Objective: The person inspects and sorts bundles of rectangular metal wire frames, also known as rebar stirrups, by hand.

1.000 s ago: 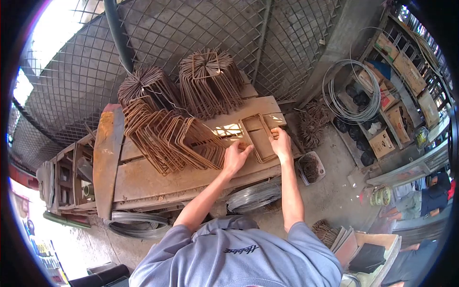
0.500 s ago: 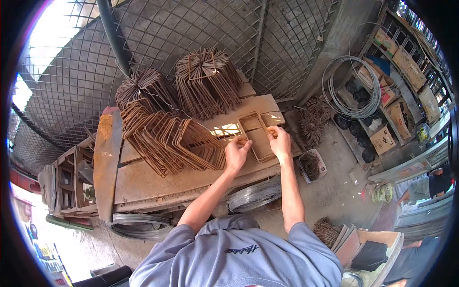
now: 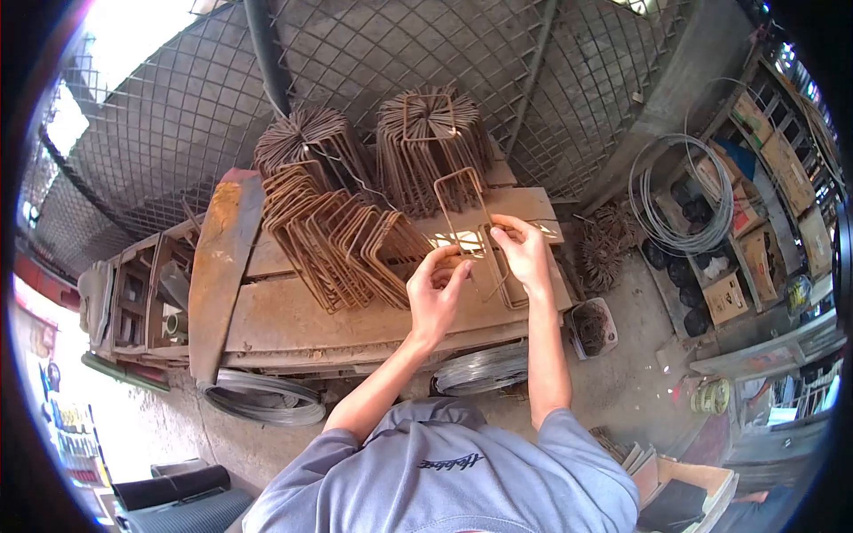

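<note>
A rectangular rebar stirrup (image 3: 458, 172), rusty brown, is raised at a tilt between my hands above the wooden bench (image 3: 267, 324). My left hand (image 3: 435, 293) has its fingers curled at the stirrup's left side, and part of the contact is hidden. On the opposite side, my right hand (image 3: 526, 253) pinches the stirrup between thumb and fingers. Under my right hand, another stirrup (image 3: 514, 305) lies on the boards, partly covered. To the left, a leaning row of stirrups (image 3: 342, 244) fans across the bench.
Two bundles of stirrups, the left bundle (image 3: 311, 142) and the right bundle (image 3: 431, 147), stand against the wire mesh (image 3: 400, 44). Wire coils (image 3: 480, 369) lie below the bench's front edge. A white bucket (image 3: 593, 327) stands on the floor at right, near shelves with boxes (image 3: 724, 298).
The stirrup my hands hold has been lifted and tilted up off the bench, uncovering another one beneath. My left hand has turned and curled more. The camera view has shifted.
</note>
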The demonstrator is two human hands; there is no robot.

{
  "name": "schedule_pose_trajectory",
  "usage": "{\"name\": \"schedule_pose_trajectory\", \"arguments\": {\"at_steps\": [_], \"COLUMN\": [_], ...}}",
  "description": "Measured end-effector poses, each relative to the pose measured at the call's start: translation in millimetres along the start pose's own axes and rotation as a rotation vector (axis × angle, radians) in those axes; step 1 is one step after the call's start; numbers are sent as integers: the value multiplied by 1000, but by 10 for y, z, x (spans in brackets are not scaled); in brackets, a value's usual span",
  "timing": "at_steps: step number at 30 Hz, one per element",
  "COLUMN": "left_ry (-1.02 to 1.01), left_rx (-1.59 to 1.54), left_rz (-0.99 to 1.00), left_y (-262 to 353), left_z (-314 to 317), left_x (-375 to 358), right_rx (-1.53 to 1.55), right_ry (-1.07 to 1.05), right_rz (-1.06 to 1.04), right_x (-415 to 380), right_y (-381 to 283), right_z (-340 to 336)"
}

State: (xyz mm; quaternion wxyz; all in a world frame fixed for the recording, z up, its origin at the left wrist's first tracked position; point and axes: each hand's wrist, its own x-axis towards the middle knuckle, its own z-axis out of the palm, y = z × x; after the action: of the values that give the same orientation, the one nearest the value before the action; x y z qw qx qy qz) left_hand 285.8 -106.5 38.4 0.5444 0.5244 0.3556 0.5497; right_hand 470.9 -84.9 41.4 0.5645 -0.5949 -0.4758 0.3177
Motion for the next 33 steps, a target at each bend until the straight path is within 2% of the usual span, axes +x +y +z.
{"name": "schedule_pose_trajectory", "arguments": {"at_steps": [2, 5, 9, 13, 16, 17, 19, 22, 29, 33], "left_ry": [33, 86, 239, 347, 377, 379, 355, 346, 281, 280], "left_rx": [6, 22, 16, 11, 82, 81, 147, 130, 213, 283], "left_rz": [44, 132, 208, 114, 119, 119, -1, 51, 9, -4], "left_y": [122, 244, 6, -165, -287, -317, -313, -424, -489, -501], "left_z": [-84, -226, -443, -584, -610, -625, -622, -584, -546, -578], "left_x": [-59, -181, -328, -432, -405, -404, -372, -329, -366, -377], "right_rx": [71, 130, 121, -16, -112, -137, -165, -149, -168, -223], "right_ry": [-53, -129, -243, -317, -334, -330, -326, -305, -285, -268], "right_rz": [-105, -124, -137, -188, -158, -136, -115, -92, -32, -3], "right_x": [8, 30, -4, 54, 78, 83, 113, 148, 154, 114], "right_y": [-129, -276, -484, -314, -189, -130, 38, 256, 561, 516], "right_z": [153, 366, 596, 756, 815, 818, 805, 790, 772, 790]}}
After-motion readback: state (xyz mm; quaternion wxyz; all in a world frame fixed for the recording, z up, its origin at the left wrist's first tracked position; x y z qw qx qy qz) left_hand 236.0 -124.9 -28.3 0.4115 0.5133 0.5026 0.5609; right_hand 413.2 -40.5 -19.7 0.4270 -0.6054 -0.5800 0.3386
